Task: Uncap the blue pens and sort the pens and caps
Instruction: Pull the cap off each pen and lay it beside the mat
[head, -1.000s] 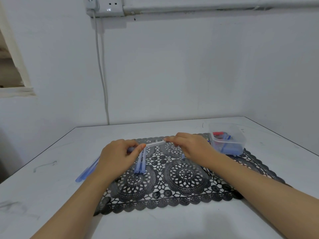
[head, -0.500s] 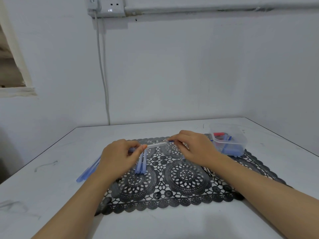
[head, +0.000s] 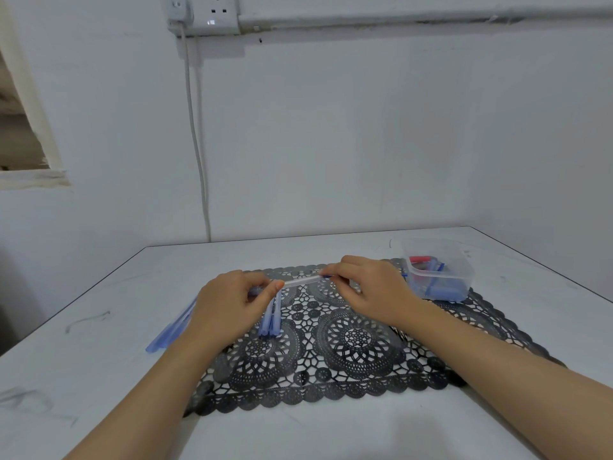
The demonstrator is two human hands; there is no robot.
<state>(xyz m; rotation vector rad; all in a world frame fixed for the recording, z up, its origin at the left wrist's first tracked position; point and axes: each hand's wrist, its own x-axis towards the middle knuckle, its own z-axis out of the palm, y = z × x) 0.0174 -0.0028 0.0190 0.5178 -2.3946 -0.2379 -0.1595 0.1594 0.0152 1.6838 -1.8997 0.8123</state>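
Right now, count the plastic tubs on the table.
1: the clear plastic tub sits on the far right corner of the black lace mat; none appears hidden.

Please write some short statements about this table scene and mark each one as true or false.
1. The left hand and the right hand hold one pen between them. True.
2. A clear container stands at the far right corner of the mat. True.
3. The container is empty. False: red and blue items lie in it.
4. The mat is white. False: it is black, with a lace pattern.
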